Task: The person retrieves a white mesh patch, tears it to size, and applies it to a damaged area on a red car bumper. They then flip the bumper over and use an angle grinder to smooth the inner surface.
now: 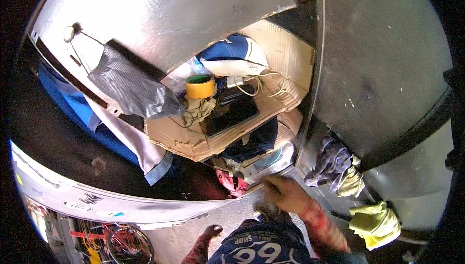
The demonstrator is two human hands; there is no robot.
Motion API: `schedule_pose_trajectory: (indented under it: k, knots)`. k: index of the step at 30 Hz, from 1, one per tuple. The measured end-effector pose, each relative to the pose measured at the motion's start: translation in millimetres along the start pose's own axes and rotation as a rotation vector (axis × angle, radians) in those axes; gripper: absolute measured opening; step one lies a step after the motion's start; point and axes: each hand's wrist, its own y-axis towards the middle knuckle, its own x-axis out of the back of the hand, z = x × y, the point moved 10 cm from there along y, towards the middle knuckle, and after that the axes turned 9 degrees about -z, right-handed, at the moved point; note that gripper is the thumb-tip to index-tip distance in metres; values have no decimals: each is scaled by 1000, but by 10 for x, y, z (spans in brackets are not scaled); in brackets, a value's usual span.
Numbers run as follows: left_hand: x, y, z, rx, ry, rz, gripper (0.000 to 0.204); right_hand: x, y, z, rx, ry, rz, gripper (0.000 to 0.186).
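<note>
My right hand (289,194) is raised in front of my body, just below the lower shelf. It is smeared and its fingers point left, so their grip is unclear. Near it are a pink-red item (232,183) and a dark blue cloth (254,140). My left hand (213,231) hangs lower, beside my dark blue shirt (261,245), its fingers loosely apart with nothing visible in them. Above both hands, a cut-open cardboard box (191,147) holds a roll of yellow tape (200,87), a beige glove-like cloth (198,109), a black flat device (235,116) and a white cable (261,85).
A grey mesh pouch (133,84) hangs by a cord from a metal panel (193,12). Blue cloth (72,104) lies at left. Grey-purple rags (329,162) and a yellow cloth (375,224) hang at right. A red bicycle (128,244) stands at lower left.
</note>
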Motion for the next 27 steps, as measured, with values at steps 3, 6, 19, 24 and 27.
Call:
schedule_pose_trajectory:
  k: [3, 6, 19, 24, 27]
  knots:
    - [201, -317, 510, -47, 55, -107, 37, -68, 736, 382, 337, -133, -95, 20]
    - [230, -692, 988, 78, -30, -194, 37, -77, 2055, 552, 507, -239, -275, 19]
    - [-551, -630, -50, 124, -363, -266, 41, -521, 4403, -622, 39, -810, -330, 19]
    - [-780, -657, -131, 139, -445, -288, 42, -399, 4489, -602, 46, -706, -382, 19]
    - [-944, -690, -62, 167, -474, -292, 42, -205, 4507, -519, 78, -546, -447, 18]
